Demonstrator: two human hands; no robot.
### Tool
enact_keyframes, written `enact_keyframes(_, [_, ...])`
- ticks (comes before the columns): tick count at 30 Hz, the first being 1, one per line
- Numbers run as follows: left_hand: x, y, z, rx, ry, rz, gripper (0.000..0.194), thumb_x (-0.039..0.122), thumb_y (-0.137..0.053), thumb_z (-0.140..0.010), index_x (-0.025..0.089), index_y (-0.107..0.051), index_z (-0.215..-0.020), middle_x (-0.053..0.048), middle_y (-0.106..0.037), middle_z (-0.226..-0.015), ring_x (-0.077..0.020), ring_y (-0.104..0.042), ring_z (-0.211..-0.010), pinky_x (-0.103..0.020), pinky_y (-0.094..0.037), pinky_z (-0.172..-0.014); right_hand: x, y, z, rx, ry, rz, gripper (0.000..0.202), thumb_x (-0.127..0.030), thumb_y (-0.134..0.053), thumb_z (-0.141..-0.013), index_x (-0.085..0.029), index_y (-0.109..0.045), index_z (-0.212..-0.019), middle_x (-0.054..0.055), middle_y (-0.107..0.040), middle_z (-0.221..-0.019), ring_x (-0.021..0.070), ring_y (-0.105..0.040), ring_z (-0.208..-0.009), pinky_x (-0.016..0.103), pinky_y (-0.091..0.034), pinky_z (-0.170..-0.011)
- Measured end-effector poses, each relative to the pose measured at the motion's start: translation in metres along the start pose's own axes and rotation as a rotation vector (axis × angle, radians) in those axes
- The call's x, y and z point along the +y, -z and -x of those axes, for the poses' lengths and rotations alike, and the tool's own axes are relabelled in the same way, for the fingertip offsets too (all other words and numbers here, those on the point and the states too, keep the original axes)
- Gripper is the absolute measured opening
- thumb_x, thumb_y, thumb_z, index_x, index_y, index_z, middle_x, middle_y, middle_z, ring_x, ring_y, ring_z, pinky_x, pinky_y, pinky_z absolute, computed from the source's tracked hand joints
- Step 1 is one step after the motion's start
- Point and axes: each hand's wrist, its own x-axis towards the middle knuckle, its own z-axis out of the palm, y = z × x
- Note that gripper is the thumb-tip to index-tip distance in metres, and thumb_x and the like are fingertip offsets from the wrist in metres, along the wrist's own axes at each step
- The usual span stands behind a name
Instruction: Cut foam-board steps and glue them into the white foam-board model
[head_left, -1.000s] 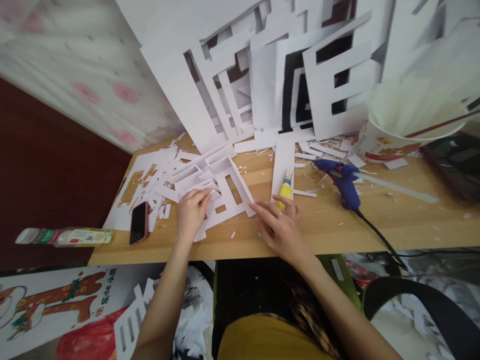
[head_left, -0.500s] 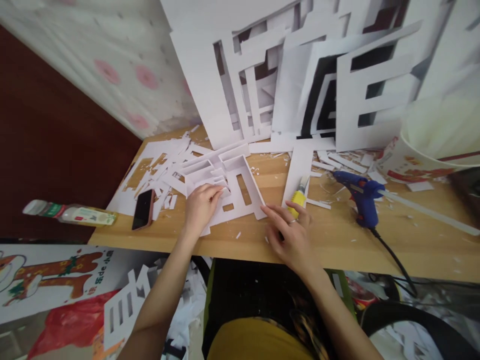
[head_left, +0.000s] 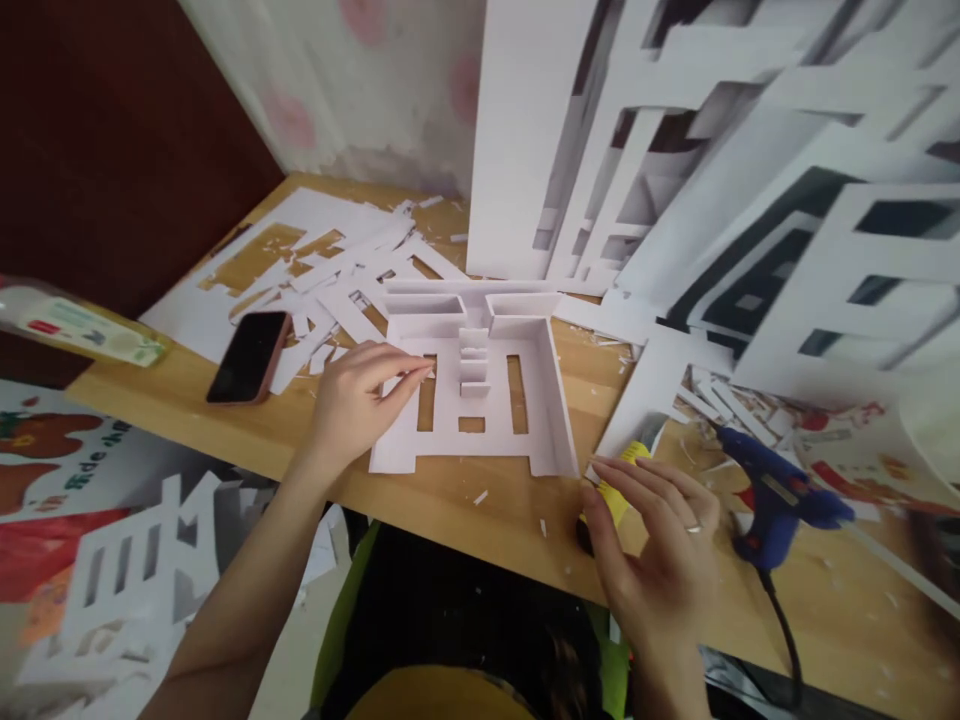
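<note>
A white paper-board model (head_left: 487, 440) sits on the wooden table, with upright walls, cut-out rectangular openings and a small stepped piece (head_left: 474, 365) in its middle. Over its left side is my left hand (head_left: 367, 395), thumb and forefinger pinched together. Whatever may be between those fingertips is too small to make out. My right hand (head_left: 660, 540) hovers right of the model with fingers apart. Beneath its fingertips lies a yellow utility knife (head_left: 616, 500), partly covered by the hand, its blade end toward a white board strip (head_left: 637, 395).
A blue glue gun (head_left: 780, 490) with its cord lies on the right, near a paper tub (head_left: 862, 450). Cut boards (head_left: 525, 140) lean at the back. Paper scraps (head_left: 330, 270), a phone (head_left: 250, 357) and a bottle (head_left: 82, 325) are on the left.
The view has swung, and the model appears more squarely. My left hand has moved off the stepped piece toward the left. My right hand has come away from the model's right corner.
</note>
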Motion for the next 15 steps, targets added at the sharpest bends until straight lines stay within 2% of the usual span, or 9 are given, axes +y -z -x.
enact_keyframes(4, [-0.023, -0.01, 0.017, 0.419, 0.234, 0.213, 0.007, 0.021, -0.07, -0.087, 0.024, -0.075, -0.088, 0.002, -0.074, -0.084, -0.0144, -0.067, -0.081, -0.03, -0.053, -0.078, -0.014, -0.007, -0.043, -0.098, 0.037, 0.097, 0.019, -0.017, -0.067, -0.089, -0.027, -0.066, -0.105, 0.003, -0.073, -0.09, 0.0278, -0.064, -0.097, 0.052, -0.044, -0.092])
enact_keyframes(6, [-0.031, -0.017, 0.028, 0.554, 0.355, 0.389, 0.008, 0.023, -0.069, -0.085, 0.025, -0.075, -0.089, 0.001, -0.07, -0.084, -0.0145, -0.064, -0.082, -0.03, -0.052, -0.078, -0.023, -0.02, -0.063, -0.171, 0.055, 0.115, 0.019, -0.019, -0.067, -0.09, -0.028, -0.065, -0.107, 0.003, -0.074, -0.093, 0.0277, -0.064, -0.098, 0.053, -0.042, -0.094])
enact_keyframes(8, [-0.033, -0.023, 0.039, 0.564, 0.479, 0.525, 0.013, 0.026, -0.069, -0.083, 0.026, -0.076, -0.093, -0.001, -0.067, -0.088, -0.0167, -0.062, -0.087, -0.031, -0.052, -0.082, -0.03, -0.034, -0.079, -0.276, 0.058, 0.13, 0.022, -0.021, -0.066, -0.092, -0.031, -0.065, -0.111, 0.002, -0.074, -0.099, 0.0274, -0.063, -0.099, 0.055, -0.038, -0.098])
enact_keyframes(11, [-0.031, -0.025, 0.048, 0.459, 0.621, 0.511, 0.021, 0.029, -0.067, -0.082, 0.031, -0.075, -0.101, -0.003, -0.066, -0.094, -0.0205, -0.061, -0.093, -0.035, -0.052, -0.083, -0.037, -0.053, -0.095, -0.421, 0.054, 0.157, 0.027, -0.023, -0.064, -0.093, -0.036, -0.065, -0.117, 0.001, -0.073, -0.102, 0.0269, -0.062, -0.1, 0.056, -0.032, -0.104])
enact_keyframes(15, [-0.028, -0.023, 0.051, 0.346, 0.617, 0.367, 0.028, 0.025, -0.067, -0.078, 0.032, -0.075, -0.103, -0.002, -0.064, -0.081, -0.0188, -0.057, -0.071, -0.033, -0.049, -0.059, -0.037, -0.064, -0.105, -0.544, 0.036, 0.185, 0.022, -0.025, -0.061, -0.095, -0.035, -0.067, -0.114, 0.001, -0.072, -0.096, 0.0271, -0.061, -0.094, 0.058, -0.03, -0.105])
